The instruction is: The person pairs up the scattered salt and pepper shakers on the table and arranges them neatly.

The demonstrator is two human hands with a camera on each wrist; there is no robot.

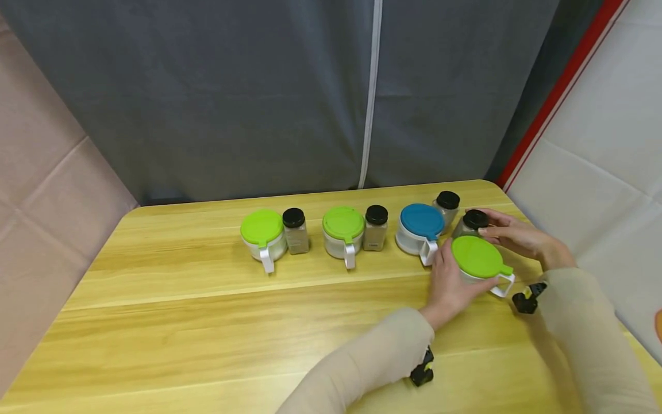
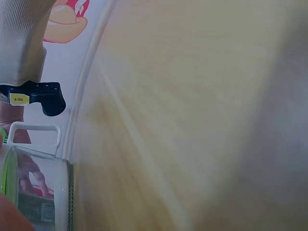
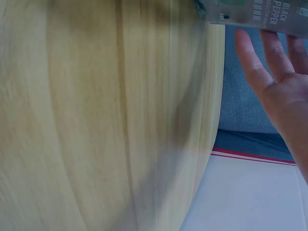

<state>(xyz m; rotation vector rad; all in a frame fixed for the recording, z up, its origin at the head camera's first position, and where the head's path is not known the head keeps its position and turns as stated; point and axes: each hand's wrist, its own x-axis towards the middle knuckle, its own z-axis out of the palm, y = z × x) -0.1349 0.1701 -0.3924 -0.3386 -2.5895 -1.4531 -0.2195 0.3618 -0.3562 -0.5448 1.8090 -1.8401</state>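
At the right of the head view, my left hand (image 1: 451, 290) grips a seasoning jar with a green lid (image 1: 478, 257), thumb in front and fingers at its left side. The jar's white handle (image 1: 504, 286) points toward the front right. Just behind it, my right hand (image 1: 519, 237) holds a black-capped pepper shaker (image 1: 475, 219) between thumb and fingers. Its label reads "BLACK PEPPER" on the shaker (image 3: 260, 13) in the right wrist view. Through the clear-sided jar (image 2: 36, 192) in the left wrist view, fingers and a dark label show.
Left of my hands stand a blue-lidded jar (image 1: 421, 221) with a black-capped shaker (image 1: 447, 201) behind it. Farther left come two green-lidded jars (image 1: 343, 224) (image 1: 262, 228), each beside a shaker (image 1: 375, 227) (image 1: 296, 230). A grey curtain (image 1: 233, 103) borders the wooden table (image 1: 207, 333).
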